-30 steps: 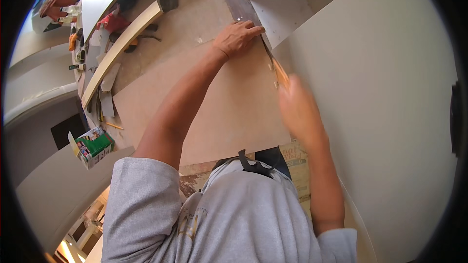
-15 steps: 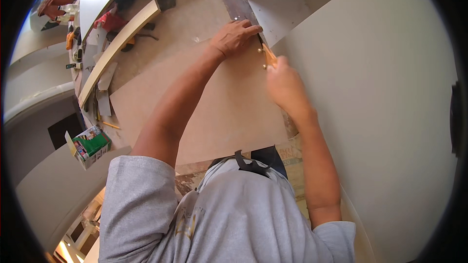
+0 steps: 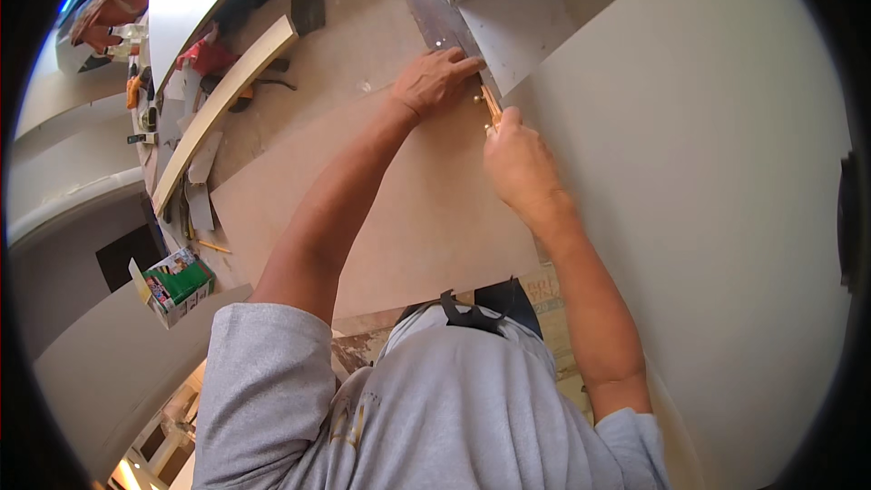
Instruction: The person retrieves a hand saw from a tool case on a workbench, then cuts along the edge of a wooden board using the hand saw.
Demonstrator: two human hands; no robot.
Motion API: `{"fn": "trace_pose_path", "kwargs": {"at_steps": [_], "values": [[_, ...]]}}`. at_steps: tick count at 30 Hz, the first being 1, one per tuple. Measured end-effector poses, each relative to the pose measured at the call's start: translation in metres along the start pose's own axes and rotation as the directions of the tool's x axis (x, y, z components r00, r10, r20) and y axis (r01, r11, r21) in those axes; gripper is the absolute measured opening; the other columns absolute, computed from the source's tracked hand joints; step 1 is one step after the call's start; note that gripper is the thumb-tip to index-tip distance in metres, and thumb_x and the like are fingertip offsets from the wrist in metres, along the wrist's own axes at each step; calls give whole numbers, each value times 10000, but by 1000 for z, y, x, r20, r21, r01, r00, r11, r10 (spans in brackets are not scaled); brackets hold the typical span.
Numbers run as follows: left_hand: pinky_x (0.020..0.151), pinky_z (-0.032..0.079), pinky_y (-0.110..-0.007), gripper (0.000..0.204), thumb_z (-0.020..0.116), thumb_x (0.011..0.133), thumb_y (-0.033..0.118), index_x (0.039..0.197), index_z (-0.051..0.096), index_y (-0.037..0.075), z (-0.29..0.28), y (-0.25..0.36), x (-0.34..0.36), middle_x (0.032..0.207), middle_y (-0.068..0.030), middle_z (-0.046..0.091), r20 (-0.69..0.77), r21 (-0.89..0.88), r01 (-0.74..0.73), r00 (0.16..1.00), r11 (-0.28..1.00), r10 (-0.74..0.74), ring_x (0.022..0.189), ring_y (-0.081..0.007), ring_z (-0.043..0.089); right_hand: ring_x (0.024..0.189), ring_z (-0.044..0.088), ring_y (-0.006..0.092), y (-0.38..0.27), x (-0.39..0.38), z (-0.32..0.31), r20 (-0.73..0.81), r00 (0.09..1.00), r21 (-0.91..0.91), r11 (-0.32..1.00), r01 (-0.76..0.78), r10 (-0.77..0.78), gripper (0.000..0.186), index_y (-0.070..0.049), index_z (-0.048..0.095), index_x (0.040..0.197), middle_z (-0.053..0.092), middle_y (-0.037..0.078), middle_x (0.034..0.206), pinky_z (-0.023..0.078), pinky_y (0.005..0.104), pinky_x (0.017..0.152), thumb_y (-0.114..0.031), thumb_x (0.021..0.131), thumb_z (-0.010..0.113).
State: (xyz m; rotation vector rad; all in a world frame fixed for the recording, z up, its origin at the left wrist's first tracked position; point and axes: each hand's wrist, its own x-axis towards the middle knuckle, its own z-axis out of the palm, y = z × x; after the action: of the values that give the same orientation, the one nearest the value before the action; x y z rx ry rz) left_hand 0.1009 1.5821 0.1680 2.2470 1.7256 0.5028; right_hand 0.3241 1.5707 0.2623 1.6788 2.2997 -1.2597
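1. Here's the right hand [image 3: 522, 159], wrapped around the grip of a wooden-handled tool [image 3: 493, 107], probably a handsaw; its fingers are curled shut on the wood, the undersides out of sight.
2. And the tool itself sits at the right edge of a pale brown plywood sheet [image 3: 426, 209], slanting up toward the other hand, brass-coloured studs showing on its left side. Any blade is too thin or hidden to make out.
3. Over to the left hand [image 3: 435, 83], resting on the sheet near that same edge: fingers bunched close, one digit stretched out to the right. Whether they pinch anything underneath, the view can't tell.
4. How does it handle? The tool looks light and rigid, its wood likely giving decent friction; the grip is the place to hold, clear of the working end.
5. The sheet, lying flat before the person's body, looks broad, thin and fairly stiff, perhaps apt to flex or splinter along its edge. A flat palm just inside the edge seems the steadiest hold, with fingertips kept off the tool's line.
6. Close on the right stands a large smooth white panel [image 3: 708, 218], likely slick and easily scuffed, leaving the right elbow little room.
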Motion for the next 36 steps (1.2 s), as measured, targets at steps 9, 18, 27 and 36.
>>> {"fn": "trace_pose_path", "kwargs": {"at_steps": [9,18,27,36], "values": [[911,523,-469,351,624,990,148,1339,647,185,7,-5,-4,1101,-107,661,-3,-23,-8,1000,1000,8,1045,-358,678,1060,662,558,10,-178,-67,140,968,8,978,-209,206,374,40,516,1272,684,378,1107,528,623,849,-286,1088,523],[911,515,-463,372,623,982,143,1351,644,189,-1,4,-3,1102,-111,661,23,17,15,1000,1000,-16,1048,-360,672,1022,671,573,4,-2,0,36,997,-103,992,-69,73,348,45,526,1261,710,354,1081,542,614,884,-258,1089,519],[925,520,-471,345,611,1000,143,1340,647,192,10,-6,-6,1101,-106,661,39,-40,35,999,999,-33,1060,-358,673,966,671,560,1,-171,-63,132,965,-24,974,-225,226,336,28,519,1254,706,338,1002,516,636,816,-241,1066,590],[878,542,-458,357,630,978,136,1329,659,193,3,4,-4,1083,-104,664,-22,-2,33,999,999,-33,1021,-355,683,1088,667,568,-2,-7,-3,63,997,-79,996,-35,40,337,50,525,1265,707,373,1072,556,610,880,-234,1085,536]]}}
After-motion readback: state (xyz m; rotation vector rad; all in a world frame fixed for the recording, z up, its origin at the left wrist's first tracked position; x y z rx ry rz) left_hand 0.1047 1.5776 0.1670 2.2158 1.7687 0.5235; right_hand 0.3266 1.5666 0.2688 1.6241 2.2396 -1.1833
